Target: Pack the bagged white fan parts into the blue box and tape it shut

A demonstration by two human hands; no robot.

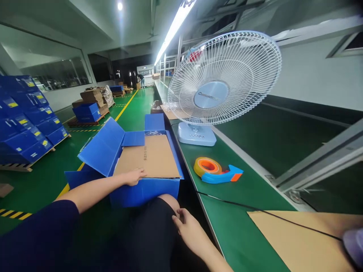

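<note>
My left hand [135, 176] rests at the near edge of a brown cardboard sheet [155, 155], its fingers laid out over the sheet. The sheet lies flat inside a blue carton [147, 192] whose flaps stand open. Dark printed characters run along the sheet. Beside my knee, my right hand [185, 226] is half curled with its fingers apart and holds nothing. To its upper right on the green bench [227, 223] sits a blue tape dispenser [219, 176] with a roll of orange-yellow tape [202, 160]. A pale blue fan [211, 94] stands on the bench behind it.
A black cord [244, 205] crosses the bench and a cardboard piece [306, 238] at right. Blue cartons [25, 121] are stacked on pallets at left. More boxes [92, 100] stand farther back. A person [141, 80] bends over far down the aisle.
</note>
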